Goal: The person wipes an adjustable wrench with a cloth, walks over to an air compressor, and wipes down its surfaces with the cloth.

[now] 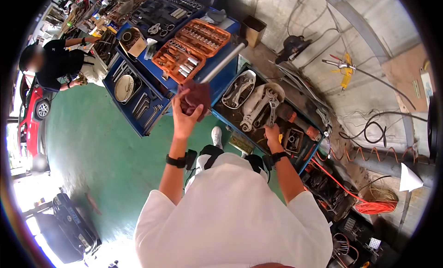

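My left hand (185,121) is closed around a dark red rag (198,98), held in front of the blue tool cabinet. My right hand (272,135) grips the handle of an adjustable wrench (272,112) over the blue-edged tray of a tool cart (240,126). The wrench's head points away from me, beside a large grey wrench (251,116) lying in that tray. A white dish (249,75) of smaller tools sits at the tray's far end. To the right of my right hand is a square metal part (293,139).
On the blue cabinet lies an orange socket set (203,37). Its open drawer (144,129) juts out at left with a round dish and hex keys. Another person (57,65) works at far left near a red car (33,113). An orange hose (378,206) lies coiled at right.
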